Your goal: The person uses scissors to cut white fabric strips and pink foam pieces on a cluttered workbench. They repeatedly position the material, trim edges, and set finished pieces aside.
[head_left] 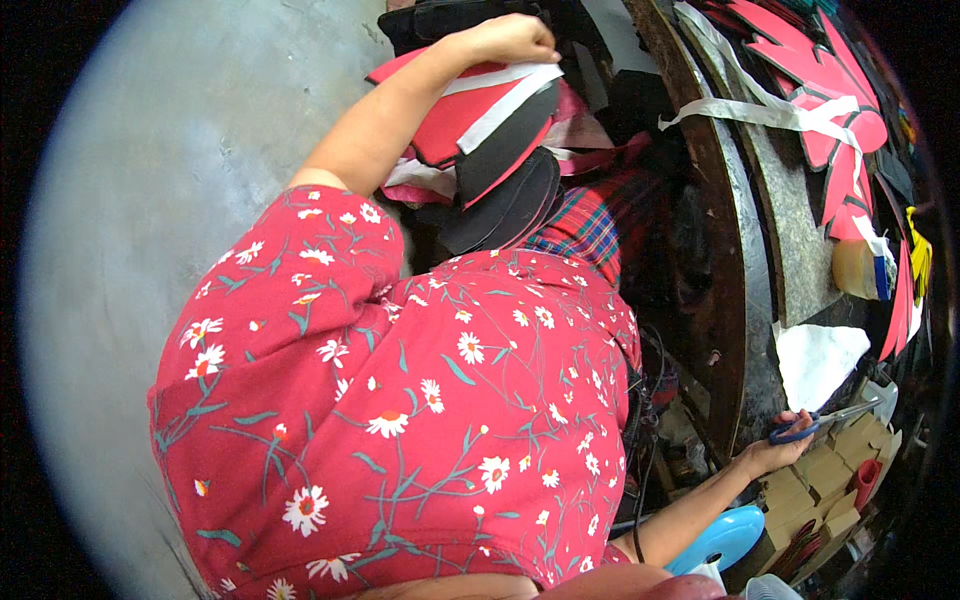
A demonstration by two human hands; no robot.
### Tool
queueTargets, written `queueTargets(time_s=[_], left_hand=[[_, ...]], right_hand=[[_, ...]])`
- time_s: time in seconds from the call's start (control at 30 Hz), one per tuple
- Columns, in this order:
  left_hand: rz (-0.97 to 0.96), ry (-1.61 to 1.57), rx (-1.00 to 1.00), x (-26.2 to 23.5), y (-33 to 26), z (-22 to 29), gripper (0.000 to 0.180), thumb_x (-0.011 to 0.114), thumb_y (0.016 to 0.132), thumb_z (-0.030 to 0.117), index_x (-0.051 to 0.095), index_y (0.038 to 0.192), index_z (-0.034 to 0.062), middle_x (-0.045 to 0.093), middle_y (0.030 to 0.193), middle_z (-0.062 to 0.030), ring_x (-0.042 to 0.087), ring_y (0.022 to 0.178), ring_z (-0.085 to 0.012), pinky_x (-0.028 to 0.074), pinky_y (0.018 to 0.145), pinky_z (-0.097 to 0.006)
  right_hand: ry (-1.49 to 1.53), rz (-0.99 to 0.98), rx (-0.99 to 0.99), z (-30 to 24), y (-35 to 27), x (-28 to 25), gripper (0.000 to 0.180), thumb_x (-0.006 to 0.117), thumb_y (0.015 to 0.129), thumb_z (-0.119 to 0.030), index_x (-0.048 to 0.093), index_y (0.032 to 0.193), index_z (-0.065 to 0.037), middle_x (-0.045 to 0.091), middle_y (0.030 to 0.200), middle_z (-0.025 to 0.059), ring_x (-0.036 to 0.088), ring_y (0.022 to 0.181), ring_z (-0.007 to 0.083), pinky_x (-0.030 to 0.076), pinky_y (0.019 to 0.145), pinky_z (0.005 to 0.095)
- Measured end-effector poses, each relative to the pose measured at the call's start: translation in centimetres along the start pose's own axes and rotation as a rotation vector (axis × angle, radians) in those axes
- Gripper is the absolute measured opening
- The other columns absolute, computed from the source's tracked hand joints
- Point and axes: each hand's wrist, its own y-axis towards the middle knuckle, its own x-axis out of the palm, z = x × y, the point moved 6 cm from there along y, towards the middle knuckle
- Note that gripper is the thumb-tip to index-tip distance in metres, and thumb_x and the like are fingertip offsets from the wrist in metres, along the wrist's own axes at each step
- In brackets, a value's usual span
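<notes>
1. At half past twelve from the middle of the worker's red, daisy-printed cloth shirt (430, 370), the bare left hand (515, 40) bends over layered red-and-black flat panels (435, 125). Its fingers are curled together; I cannot tell whether they pinch anything.

2. Just below that hand, toward six and seven o'clock, two flat white strips lie on the panels. The near strip (508, 108) slants from eight o'clock to two; the far strip (490, 78) runs closer to nine-to-three, and their right-hand ends meet beside the hand.

3. Past three o'clock from the shirt, the right hand (775, 455) is clamped on the blue-looped handles of metal scissors (835, 414). I cannot tell whether the blades are parted.

4. What matters most is this gap: from the scissors, the panels lie toward half past ten, well apart, while the blades point between two and three, away from them. The left hand is much the nearer.

5. Toward one o'clock from the right hand, a white, roughly triangular sheet (822, 360) rests on the dark, worn workbench (758, 330).
</notes>
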Motion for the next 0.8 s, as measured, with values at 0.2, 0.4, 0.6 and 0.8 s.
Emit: queueTargets(time_s=[0.2,0.4,0.6,0.8], left_hand=[[0.032,0.545,-0.105,5.6,-2.7,-3.5,0.041,0.060,0.091,0.045,0.065,0.126,0.0243,0.058,0.136,-0.0082,0.053,0.125,-0.0329,0.046,0.098,-0.049],[0.074,0.374,-0.105,14.9,-6.9,-2.7,0.065,0.054,0.093,0.056,0.048,0.145,0.0176,0.037,0.155,-0.0152,0.028,0.146,-0.0373,0.025,0.115,-0.060],[0.066,0.278,-0.133,15.5,-7.4,-4.4,0.065,0.054,0.094,0.053,0.045,0.148,0.0175,0.033,0.157,-0.0165,0.025,0.148,-0.0371,0.022,0.115,-0.061],[0.467,0.138,0.040,8.5,-5.0,4.8,0.047,0.064,0.091,0.035,0.059,0.131,0.0108,0.052,0.138,-0.0167,0.046,0.130,-0.0366,0.037,0.107,-0.052]], right_hand=[[-0.013,0.098,0.018,0.1,-0.2,-0.1,0.037,0.043,0.102,-0.034,0.062,0.107,-0.002,0.064,0.080,0.0075,0.060,0.075,0.0186,0.046,0.067,0.0320],[0.059,0.141,0.090,0.0,-1.0,1.1,0.037,0.043,0.102,-0.035,0.063,0.101,-0.003,0.065,0.074,0.0084,0.061,0.067,0.0193,0.047,0.062,0.0319],[0.131,0.038,0.034,-0.9,-1.4,3.2,0.023,0.052,0.101,-0.025,0.063,0.097,-0.005,0.063,0.070,0.0058,0.060,0.062,0.0149,0.046,0.058,0.0263],[0.014,0.021,-0.020,-1.2,-1.1,3.4,0.028,0.052,0.101,-0.030,0.063,0.097,-0.004,0.061,0.070,0.0058,0.059,0.062,0.0156,0.046,0.058,0.0275]])
